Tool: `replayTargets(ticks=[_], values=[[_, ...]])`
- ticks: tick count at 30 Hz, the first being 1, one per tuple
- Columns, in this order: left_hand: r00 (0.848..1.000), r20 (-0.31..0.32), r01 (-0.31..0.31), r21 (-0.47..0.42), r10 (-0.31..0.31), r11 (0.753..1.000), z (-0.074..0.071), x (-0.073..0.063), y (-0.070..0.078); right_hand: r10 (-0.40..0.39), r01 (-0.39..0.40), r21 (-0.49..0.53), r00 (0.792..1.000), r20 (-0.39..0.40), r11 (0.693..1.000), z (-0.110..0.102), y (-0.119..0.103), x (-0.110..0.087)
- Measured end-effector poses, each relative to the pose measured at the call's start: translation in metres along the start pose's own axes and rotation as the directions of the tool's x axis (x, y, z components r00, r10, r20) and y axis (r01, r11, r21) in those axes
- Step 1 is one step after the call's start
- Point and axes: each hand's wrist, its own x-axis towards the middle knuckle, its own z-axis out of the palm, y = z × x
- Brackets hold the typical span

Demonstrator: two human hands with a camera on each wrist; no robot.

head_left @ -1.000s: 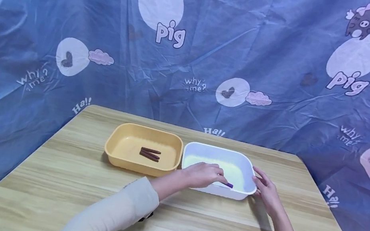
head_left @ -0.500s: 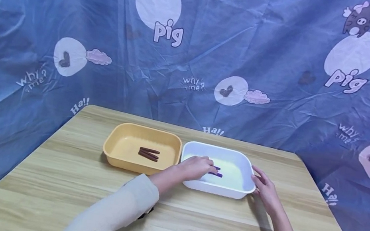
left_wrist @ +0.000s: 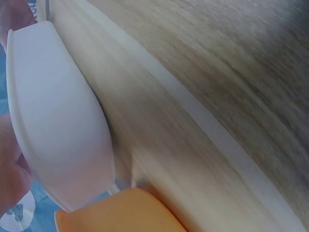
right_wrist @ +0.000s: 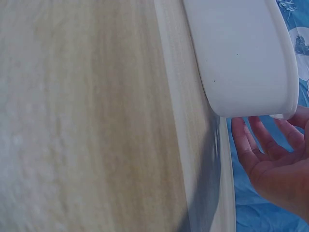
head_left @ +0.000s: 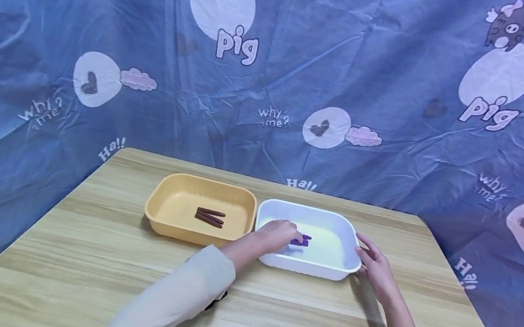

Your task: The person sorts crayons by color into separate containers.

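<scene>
My left hand [head_left: 276,234] reaches over the front rim of the white plastic bin [head_left: 327,272], its fingertips pinching a purple crayon [head_left: 299,243] low inside. Another purple crayon [head_left: 307,237] lies right beside it, partly covered by the fingers. At the bin's right end, my right hand [head_left: 376,267] grips the rim, with fingers against the outer wall [right_wrist: 251,58]. In the left wrist view the bin's outside hides the crayons, and only part of the left hand [left_wrist: 12,164] shows beyond the rim.
A yellow bin [head_left: 169,229] stands close against the white bin's left side, with several brown crayons [head_left: 209,217] inside. Both stand toward the back of the wooden table [head_left: 70,270]. A blue printed cloth [head_left: 266,72] hangs behind and at the sides.
My left hand has moved the purple crayon from over the front rim back and leftward, down into the white bin beside another purple one. The right hand has kept its place.
</scene>
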Motion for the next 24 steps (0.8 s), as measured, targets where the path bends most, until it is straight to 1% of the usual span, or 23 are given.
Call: replayTargets(ticks=[4,9,14,18,21,23,24], values=[[0.999,0.038,0.023,-0.04,-0.022,0.999,0.002,0.001,-0.001,0.001,-0.001,-0.006,1.0,0.002,1.0,0.001,0.0,0.001],[0.998,0.059,0.041,-0.069,-0.037,0.997,0.006,0.002,-0.004,0.001,-0.001,-0.016,1.0,0.005,1.0,0.003,-0.001,0.0],[0.998,0.049,0.048,-0.089,-0.044,0.995,0.009,0.002,-0.007,0.002,-0.002,-0.011,1.0,0.009,1.0,0.004,0.0,0.0],[0.999,0.029,0.032,-0.097,-0.029,0.995,0.004,0.0,-0.012,-0.002,0.002,-0.034,1.0,0.008,0.999,0.004,-0.001,0.0],[1.0,-0.017,-0.002,-0.102,0.001,0.995,-0.005,-0.004,-0.02,-0.027,0.027,-0.134,1.0,0.003,0.991,0.004,-0.004,0.0],[0.998,-0.067,-0.021,-0.106,0.014,0.994,-0.013,-0.009,-0.026,-0.069,0.066,-0.246,0.998,-0.004,0.967,0.004,-0.008,0.001],[0.996,-0.091,-0.026,-0.111,0.016,0.993,-0.018,-0.012,-0.03,-0.102,0.094,-0.31,0.995,-0.011,0.946,0.004,-0.01,0.001]])
